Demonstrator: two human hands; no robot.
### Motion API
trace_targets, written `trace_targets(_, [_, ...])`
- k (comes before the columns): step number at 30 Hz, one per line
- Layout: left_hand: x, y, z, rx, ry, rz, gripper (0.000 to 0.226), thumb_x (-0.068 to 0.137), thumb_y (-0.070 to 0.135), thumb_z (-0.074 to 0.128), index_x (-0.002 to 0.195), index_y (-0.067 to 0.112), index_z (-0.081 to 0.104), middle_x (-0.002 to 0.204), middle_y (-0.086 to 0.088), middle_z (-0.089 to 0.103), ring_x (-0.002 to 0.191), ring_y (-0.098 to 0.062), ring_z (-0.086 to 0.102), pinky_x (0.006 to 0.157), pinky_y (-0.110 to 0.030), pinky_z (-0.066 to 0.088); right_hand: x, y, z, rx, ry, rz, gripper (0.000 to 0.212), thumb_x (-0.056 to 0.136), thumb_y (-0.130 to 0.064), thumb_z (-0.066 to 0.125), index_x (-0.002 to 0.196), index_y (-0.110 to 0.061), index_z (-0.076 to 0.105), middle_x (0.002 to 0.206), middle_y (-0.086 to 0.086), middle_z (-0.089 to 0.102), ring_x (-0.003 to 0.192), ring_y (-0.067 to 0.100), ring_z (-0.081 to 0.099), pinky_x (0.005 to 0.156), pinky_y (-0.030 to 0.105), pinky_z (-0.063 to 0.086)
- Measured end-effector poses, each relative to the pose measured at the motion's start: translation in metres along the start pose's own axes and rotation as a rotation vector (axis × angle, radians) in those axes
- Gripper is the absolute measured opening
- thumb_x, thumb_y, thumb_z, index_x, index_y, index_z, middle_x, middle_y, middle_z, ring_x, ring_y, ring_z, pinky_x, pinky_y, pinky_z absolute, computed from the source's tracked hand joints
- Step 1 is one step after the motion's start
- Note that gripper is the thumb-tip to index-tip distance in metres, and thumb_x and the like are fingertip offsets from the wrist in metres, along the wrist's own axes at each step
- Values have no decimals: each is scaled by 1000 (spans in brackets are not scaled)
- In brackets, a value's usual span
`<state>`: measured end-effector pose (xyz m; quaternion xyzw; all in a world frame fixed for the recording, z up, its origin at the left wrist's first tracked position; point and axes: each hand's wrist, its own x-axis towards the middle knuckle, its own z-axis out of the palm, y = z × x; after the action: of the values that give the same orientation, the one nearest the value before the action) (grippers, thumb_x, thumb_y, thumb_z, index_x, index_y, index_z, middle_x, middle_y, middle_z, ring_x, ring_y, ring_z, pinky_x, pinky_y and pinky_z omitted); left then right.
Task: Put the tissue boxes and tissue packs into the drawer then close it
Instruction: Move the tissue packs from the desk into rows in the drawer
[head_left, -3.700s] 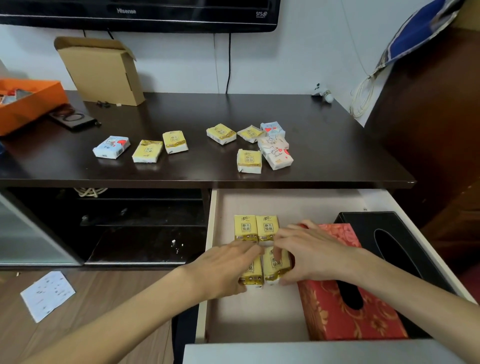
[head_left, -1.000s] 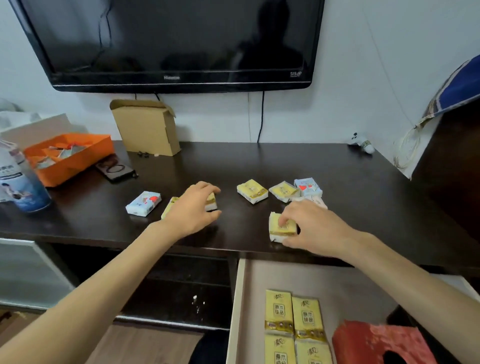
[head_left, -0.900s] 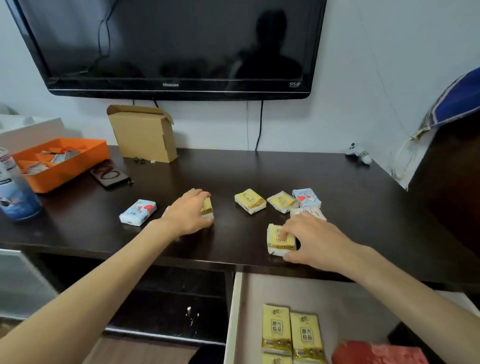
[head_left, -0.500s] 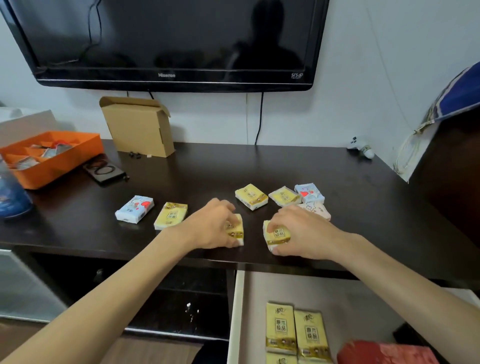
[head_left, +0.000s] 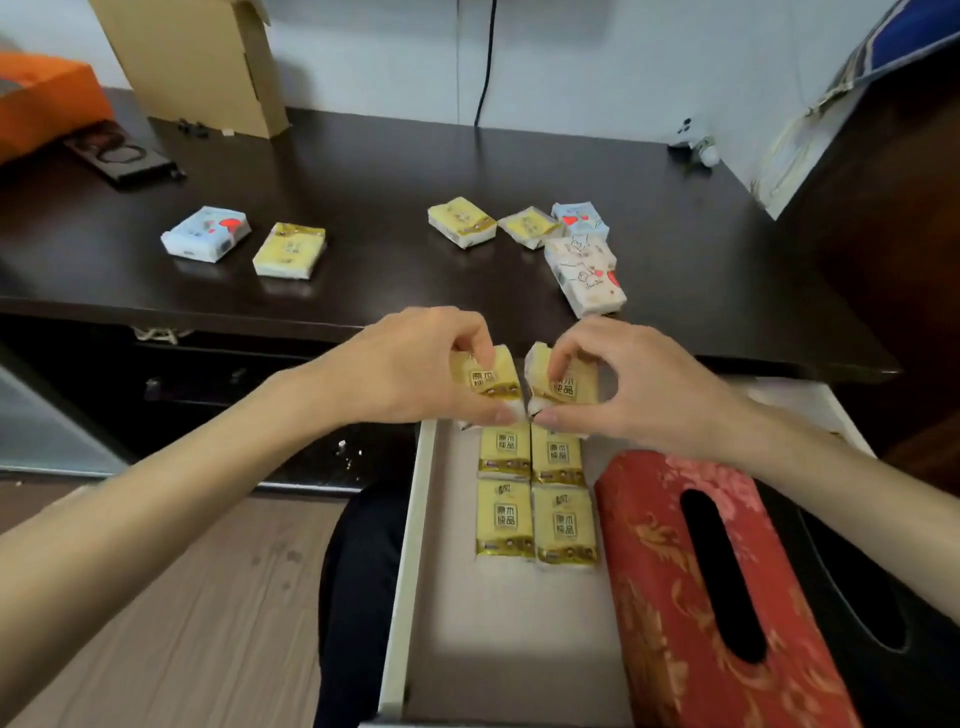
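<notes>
A: What is held at this moment?

B: One yellow pack is pinched by the left hand, and a second pack by the right hand. Both are clamped between thumb and fingers, side by side, above the far end of the open drawer.

A: Where should they be set?

B: Four yellow packs are already laid flat in two rows of two, just beside the red box. The held pair is best lowered flat at the far end, edges lined up with that grid, so a third row is formed.

A: What care is called for?

B: The packs are soft, so they should be set down rather than dropped, and pressed lightly against the neighbours. The row beneath should not be nudged askew.

A: How much is left?

B: Several packs are left on the cabinet top, near and well apart. The black box is lodged beyond the red one. The drawer is not yet shut.
</notes>
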<state>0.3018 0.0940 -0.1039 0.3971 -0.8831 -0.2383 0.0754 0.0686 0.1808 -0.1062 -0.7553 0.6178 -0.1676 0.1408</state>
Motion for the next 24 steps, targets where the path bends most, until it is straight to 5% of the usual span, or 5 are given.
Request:
trace_targets(3, [-20, 14, 25, 11, -86, 35, 57, 53, 82, 67, 88, 39, 56, 97, 19, 58, 93, -4, 54, 80, -37, 52, -36, 3, 11, -41, -89, 21, 44, 73, -75, 71, 93, -36, 63, 104, -15, 61, 96, 9, 60, 84, 45, 51])
trace_targets(9, [-51, 19, 71, 176, -152, 175, 58, 65, 81, 64, 98, 34, 55, 103, 17, 51, 98, -7, 46, 83, -36, 50, -88, 2, 39, -161, -210, -49, 44, 79, -77, 63, 96, -37, 59, 105, -22, 51, 98, 0, 46, 79, 28, 41])
trace_targets(15, [-81, 18, 100, 297, -127, 280, 59, 73, 82, 53, 100, 30, 54, 108, 11, 52, 98, -11, 44, 80, -30, 42, -111, -4, 55, -227, -273, -83, 42, 84, -77, 54, 98, -38, 60, 113, -19, 60, 107, 7, 53, 96, 24, 36])
trace_targets(24, [-89, 23, 124, 306, -118, 322, 56, 77, 78, 53, 97, 26, 54, 108, 5, 56, 101, -17, 50, 80, -34, 42, -116, -10, 70, -358, -354, -124, 61, 89, -78, 43, 109, -26, 66, 113, -10, 68, 107, 14, 63, 117, 37, 31])
